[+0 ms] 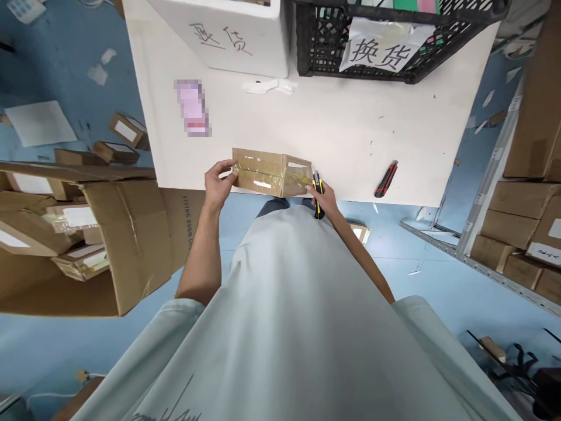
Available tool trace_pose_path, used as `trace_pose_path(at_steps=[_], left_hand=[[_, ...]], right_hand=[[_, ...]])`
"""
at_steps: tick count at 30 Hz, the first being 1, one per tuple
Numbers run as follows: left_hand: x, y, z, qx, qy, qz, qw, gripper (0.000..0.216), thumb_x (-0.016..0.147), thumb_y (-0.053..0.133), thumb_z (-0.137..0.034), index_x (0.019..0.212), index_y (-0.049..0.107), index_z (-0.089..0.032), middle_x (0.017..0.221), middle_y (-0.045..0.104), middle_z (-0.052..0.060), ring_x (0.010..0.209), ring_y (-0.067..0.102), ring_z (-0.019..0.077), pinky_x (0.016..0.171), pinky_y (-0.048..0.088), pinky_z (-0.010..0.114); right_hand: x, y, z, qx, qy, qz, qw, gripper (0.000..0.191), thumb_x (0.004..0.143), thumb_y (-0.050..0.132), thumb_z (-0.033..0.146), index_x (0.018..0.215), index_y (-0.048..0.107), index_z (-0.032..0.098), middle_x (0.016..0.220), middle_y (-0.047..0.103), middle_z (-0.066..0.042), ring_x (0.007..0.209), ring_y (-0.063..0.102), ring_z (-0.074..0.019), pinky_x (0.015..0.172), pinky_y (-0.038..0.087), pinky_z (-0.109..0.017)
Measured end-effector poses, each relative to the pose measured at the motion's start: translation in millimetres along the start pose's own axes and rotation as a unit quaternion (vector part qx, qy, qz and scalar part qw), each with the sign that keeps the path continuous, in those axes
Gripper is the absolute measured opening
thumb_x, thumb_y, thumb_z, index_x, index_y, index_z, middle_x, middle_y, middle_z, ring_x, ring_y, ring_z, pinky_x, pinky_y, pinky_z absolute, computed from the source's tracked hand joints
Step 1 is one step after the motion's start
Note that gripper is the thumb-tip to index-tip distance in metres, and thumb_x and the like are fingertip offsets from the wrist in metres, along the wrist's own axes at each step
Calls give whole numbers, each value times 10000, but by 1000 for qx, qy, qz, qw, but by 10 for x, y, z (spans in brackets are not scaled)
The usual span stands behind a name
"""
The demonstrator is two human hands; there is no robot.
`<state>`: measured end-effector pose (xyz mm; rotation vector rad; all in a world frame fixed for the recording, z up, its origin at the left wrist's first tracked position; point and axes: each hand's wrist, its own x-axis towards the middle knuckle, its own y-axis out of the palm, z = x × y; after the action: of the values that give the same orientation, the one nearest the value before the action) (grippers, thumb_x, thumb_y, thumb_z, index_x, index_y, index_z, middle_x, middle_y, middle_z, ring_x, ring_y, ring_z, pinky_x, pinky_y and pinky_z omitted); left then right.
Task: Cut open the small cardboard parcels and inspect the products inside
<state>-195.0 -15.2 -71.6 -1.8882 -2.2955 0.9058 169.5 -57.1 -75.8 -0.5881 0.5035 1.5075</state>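
A small cardboard box (269, 172) sealed with clear tape lies at the near edge of the white table (342, 128). My left hand (218, 185) grips its left end, fingers curled round the corner. My right hand (323, 199) is closed on a yellow and black utility knife (318, 188), whose tip sits at the box's right end.
A red and black knife (386, 179) lies on the table to the right. A white foam box (228, 32) and a black crate (390, 35) stand at the far edge. A large open carton (87, 234) of small parcels sits on the floor at left, shelving with boxes (517, 234) at right.
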Motion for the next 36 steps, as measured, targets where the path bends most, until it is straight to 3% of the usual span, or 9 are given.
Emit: trace_pose_path(at_steps=[6, 12, 16, 18, 21, 24, 27, 31, 36], left_hand=[[83, 53, 96, 7, -5, 20, 1000, 360, 779, 764, -320, 1131, 749, -247, 1244, 792, 92, 1111, 709, 257, 905, 621, 367], [112, 679, 109, -48, 9, 114, 992, 377, 752, 798, -335, 1085, 642, -252, 1162, 785, 88, 1051, 705, 220, 929, 611, 362], [117, 969, 121, -40, 0, 203, 978, 331, 736, 820, -310, 989, 616, -247, 1011, 788, 77, 986, 711, 241, 997, 607, 457], [137, 944, 132, -31, 2, 226, 974, 300, 741, 831, -310, 964, 642, -238, 998, 801, 88, 979, 718, 264, 995, 610, 481], [187, 725, 62, -36, 39, 216, 975, 260, 838, 796, -356, 1040, 718, -212, 1155, 826, 123, 1059, 744, 281, 1015, 614, 462], [215, 445, -189, -66, 96, 190, 975, 303, 989, 718, -431, 1189, 769, -209, 1326, 807, 127, 1125, 753, 266, 1015, 619, 426], [206, 272, -544, -81, 132, 202, 967, 344, 1036, 733, -491, 1240, 797, -221, 1306, 805, 98, 1163, 749, 264, 1009, 621, 407], [228, 276, -849, -77, 169, 242, 952, 357, 970, 848, -506, 1177, 837, -215, 1215, 822, 86, 1046, 767, 255, 952, 636, 407], [339, 391, -839, -72, 179, 257, 947, 376, 897, 912, -555, 1043, 856, -213, 1067, 846, 73, 888, 764, 237, 880, 649, 413]], right_hand=[[-207, 65, 458, -33, -61, -30, 997, 689, 812, 866, 764, 1215, 708, 229, 908, 725, 36, 553, 580, -99, 573, 550, -267], [-491, -110, 1033, -152, -99, -101, 978, 679, 880, 783, 805, 1260, 719, 246, 1034, 750, -17, 640, 610, -129, 572, 594, -276], [-542, -29, 1131, -242, -109, -132, 955, 642, 961, 712, 802, 1255, 729, 232, 1008, 736, -35, 747, 652, -178, 626, 647, -302], [-545, 56, 1109, -285, -96, -133, 944, 631, 1023, 645, 785, 1291, 718, 218, 1038, 736, -54, 782, 679, -198, 663, 665, -324], [-584, 174, 1079, -358, -79, -152, 918, 622, 1112, 519, 731, 1393, 671, 198, 1144, 737, -117, 907, 732, -253, 769, 673, -375], [-703, 271, 1108, -428, -86, -203, 877, 614, 1157, 438, 674, 1487, 608, 185, 1276, 732, -199, 1149, 735, -346, 955, 639, -469], [-888, 401, 1173, -433, -72, -222, 871, 579, 1193, 354, 593, 1577, 507, 188, 1315, 751, -222, 1206, 736, -371, 1007, 604, -498], [-1120, 664, 1229, -423, -56, -149, 892, 527, 1211, 300, 545, 1589, 486, 229, 1232, 815, -161, 1098, 793, -342, 948, 618, -444], [-1212, 1015, 1227, -453, -96, -73, 884, 517, 1206, 389, 497, 1625, 544, 236, 1376, 822, -146, 1230, 796, -353, 1017, 612, -428]])
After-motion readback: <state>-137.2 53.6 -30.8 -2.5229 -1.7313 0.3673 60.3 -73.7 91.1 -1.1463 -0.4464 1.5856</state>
